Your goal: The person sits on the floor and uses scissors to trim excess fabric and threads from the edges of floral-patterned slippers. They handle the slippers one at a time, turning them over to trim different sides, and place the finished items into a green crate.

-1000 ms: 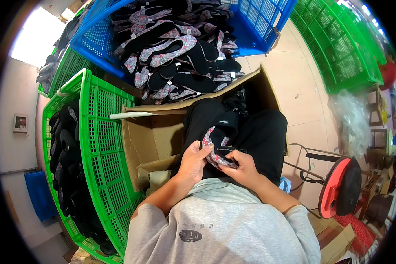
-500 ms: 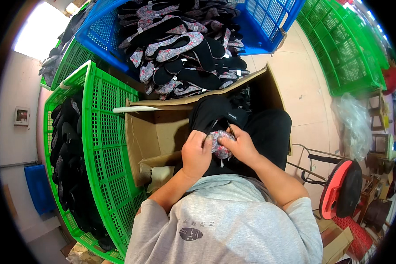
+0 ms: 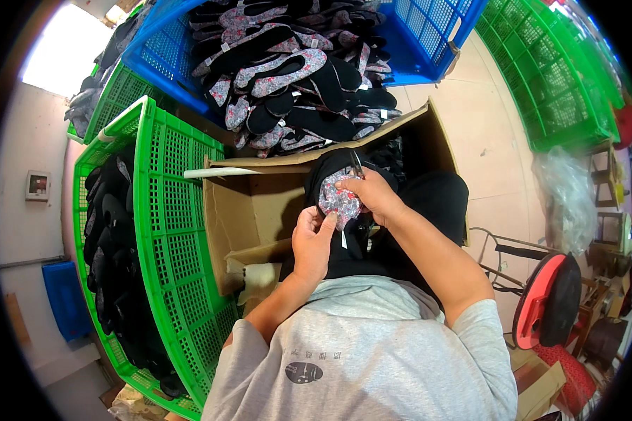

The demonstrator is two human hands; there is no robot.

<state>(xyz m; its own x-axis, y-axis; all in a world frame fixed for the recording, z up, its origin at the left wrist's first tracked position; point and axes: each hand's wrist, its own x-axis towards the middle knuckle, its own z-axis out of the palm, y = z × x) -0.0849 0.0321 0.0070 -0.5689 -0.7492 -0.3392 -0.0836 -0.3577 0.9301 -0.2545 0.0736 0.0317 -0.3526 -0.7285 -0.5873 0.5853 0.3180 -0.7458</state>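
Above my lap I hold a floral cloth slipper [image 3: 336,193], pinkish grey with red specks and bunched into a rounded shape. A small white tag [image 3: 344,241] hangs below it. My left hand [image 3: 314,235] pinches the slipper's lower edge, thumb on top. My right hand [image 3: 373,191] grips its upper right side, thumb lying across the cloth. From that right hand a thin dark pointed tool [image 3: 357,164] sticks out, perhaps small scissors; its handle is hidden in the palm.
Ahead, a blue crate [image 3: 411,74] holds piled floral slippers [image 3: 288,74] with black soles. An open cardboard box [image 3: 225,231] lies around my legs. On the left stands a green crate [image 3: 182,231] of dark slippers; more green crates [image 3: 548,77] are far right, above a red-and-black stool [image 3: 541,302].
The slipper has come up and slightly left, with its floral face now spread toward me. My right hand has moved up with the dark tool; my left hand sits lower on the slipper.
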